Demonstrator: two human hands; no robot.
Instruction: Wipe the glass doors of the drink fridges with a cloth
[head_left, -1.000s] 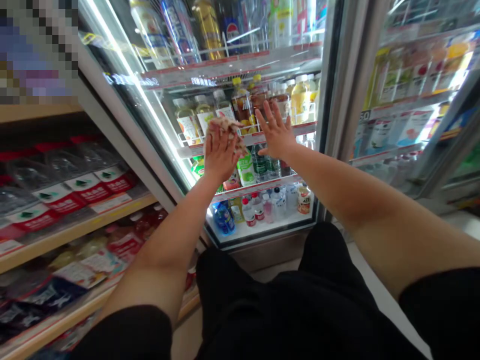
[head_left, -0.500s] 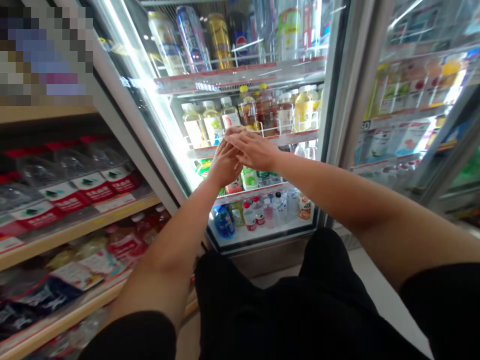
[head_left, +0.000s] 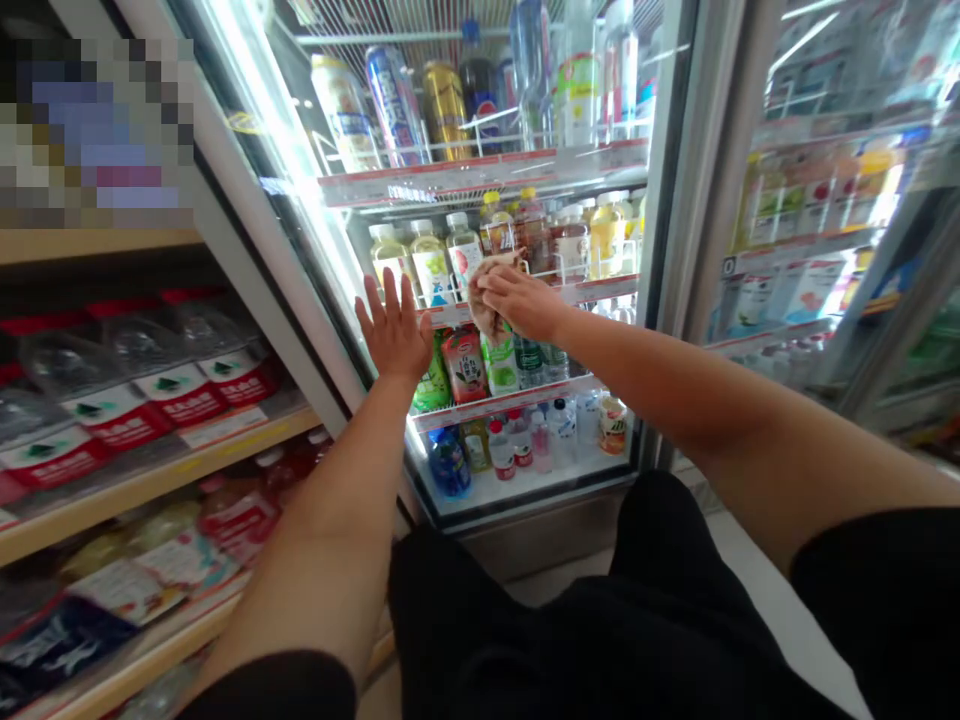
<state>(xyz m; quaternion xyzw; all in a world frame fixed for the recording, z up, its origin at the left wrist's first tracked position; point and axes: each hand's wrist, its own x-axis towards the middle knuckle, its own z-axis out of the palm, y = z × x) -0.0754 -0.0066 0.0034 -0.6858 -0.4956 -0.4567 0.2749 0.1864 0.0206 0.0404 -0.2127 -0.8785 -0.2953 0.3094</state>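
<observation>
"Now that it's changed hands, where's the cloth?"

"I see it held in the right hand; the left hand has let go, so only the right works it."

"And the left?"

"Empty, spread wide, beside it; bottles beyond both."

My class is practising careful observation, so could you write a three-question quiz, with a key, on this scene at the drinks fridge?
1. Which hand has the cloth?
2. True or false: the left grip has its fingers spread.
3. Compared with the yellow-capped bottles, the gold can stands: A) lower, B) higher, C) in the same row.

Key:
1. The right grip.
2. True.
3. B.
</observation>
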